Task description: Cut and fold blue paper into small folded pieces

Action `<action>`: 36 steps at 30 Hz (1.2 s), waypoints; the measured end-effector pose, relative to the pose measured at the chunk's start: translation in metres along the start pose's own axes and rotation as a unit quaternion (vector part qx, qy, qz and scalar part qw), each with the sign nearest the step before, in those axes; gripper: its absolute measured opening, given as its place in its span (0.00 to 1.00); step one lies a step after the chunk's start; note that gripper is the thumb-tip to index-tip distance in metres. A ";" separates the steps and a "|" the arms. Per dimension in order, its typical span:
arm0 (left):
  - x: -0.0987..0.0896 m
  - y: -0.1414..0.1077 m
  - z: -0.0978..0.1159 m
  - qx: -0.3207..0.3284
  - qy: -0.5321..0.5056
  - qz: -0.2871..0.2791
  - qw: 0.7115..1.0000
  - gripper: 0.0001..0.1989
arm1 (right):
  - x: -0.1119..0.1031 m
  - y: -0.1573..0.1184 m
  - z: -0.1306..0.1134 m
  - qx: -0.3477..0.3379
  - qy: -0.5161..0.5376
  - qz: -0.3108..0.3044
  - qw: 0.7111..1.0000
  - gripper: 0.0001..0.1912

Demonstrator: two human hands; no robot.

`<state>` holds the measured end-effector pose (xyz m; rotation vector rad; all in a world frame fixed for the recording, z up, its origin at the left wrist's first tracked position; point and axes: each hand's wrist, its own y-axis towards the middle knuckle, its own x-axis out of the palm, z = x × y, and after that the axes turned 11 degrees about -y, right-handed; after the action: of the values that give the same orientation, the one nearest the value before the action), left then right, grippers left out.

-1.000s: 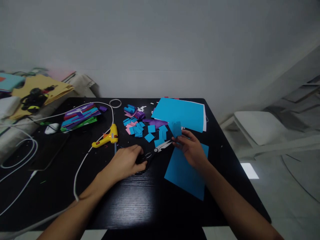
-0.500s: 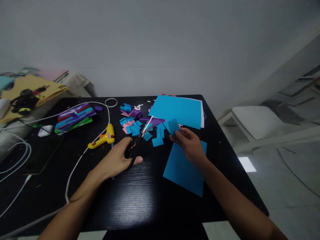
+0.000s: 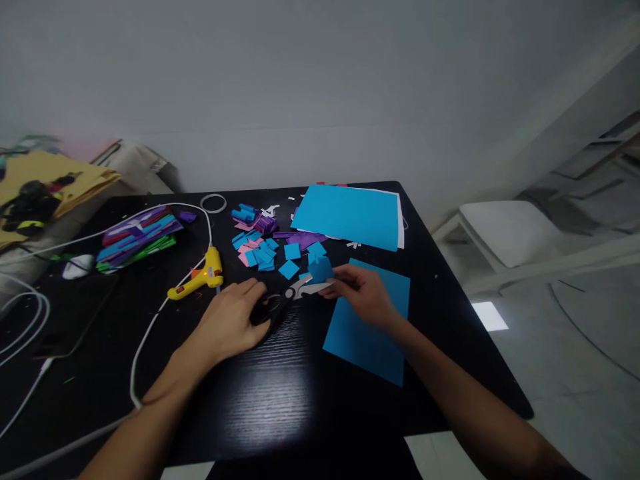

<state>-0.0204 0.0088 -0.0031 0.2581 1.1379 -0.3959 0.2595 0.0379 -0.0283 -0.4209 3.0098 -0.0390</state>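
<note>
The small blue paper [image 3: 321, 269] is in the fingers of the right hand [image 3: 366, 293], which pinches it above the table, just beside the parted blades of the scissors [image 3: 289, 293]; whether they touch it, one cannot tell. The left hand [image 3: 233, 319] is closed around the black handles of these scissors. A larger blue sheet [image 3: 365, 343] lies beneath the right hand, small cut pieces [image 3: 263, 256] lie beyond the scissors, and the yellow glue gun [image 3: 200, 277] rests near the left hand.

The bare left forearm [image 3: 165, 397] slants up from the lower left to the left hand [image 3: 227, 320], left of centre, fingers curled and thumb [image 3: 259, 331] pointing right. The right forearm [image 3: 455, 390] climbs from the lower right; the right hand [image 3: 363, 293] points left, fingertips [image 3: 327, 291] pinched near mid-frame.
</note>
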 end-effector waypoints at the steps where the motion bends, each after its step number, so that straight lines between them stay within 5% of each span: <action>1: -0.001 0.000 0.000 0.005 0.005 -0.004 1.000 0.08 | 0.000 0.000 0.000 -0.012 -0.023 0.000 1.000 0.14; 9: 0.003 -0.002 -0.006 0.023 0.010 -0.012 1.000 0.07 | -0.003 -0.005 -0.008 -0.032 -0.078 -0.010 0.996 0.09; 30: 0.001 -0.002 -0.011 0.033 -0.040 -0.003 0.999 0.10 | -0.010 0.001 -0.013 0.006 0.042 -0.111 0.993 0.13; 36: 0.003 -0.002 -0.014 0.026 -0.051 -0.013 0.998 0.11 | -0.009 0.001 -0.011 -0.014 0.061 -0.063 0.996 0.13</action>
<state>-0.0313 0.0121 -0.0112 0.2671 1.0329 -0.4570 0.2668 0.0413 -0.0168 -0.6325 3.1028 -0.0336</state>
